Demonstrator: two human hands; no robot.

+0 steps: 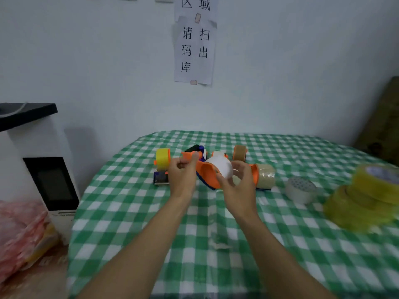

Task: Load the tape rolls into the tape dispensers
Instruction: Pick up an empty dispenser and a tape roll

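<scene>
Above the green checked table (pixel 216 244) I hold an orange tape dispenser (pixel 206 172). My left hand (pixel 182 175) grips its handle end. My right hand (pixel 239 184) curls round the white tape roll (pixel 221 166) that sits in the dispenser. Behind my hands stand a dispenser with a yellow roll (pixel 163 161), one with a clear roll (pixel 264 175) and one with a brown roll (pixel 240 153). A loose clear roll (pixel 301 189) and a stack of yellow rolls (pixel 364 199) lie at the right.
A white appliance (pixel 49 180) with a dark screen stands off the table's left edge, with a pink bag (pixel 21 231) below it. Paper signs (pixel 194 42) hang on the wall behind. A brown object (pixel 384 128) leans at the far right.
</scene>
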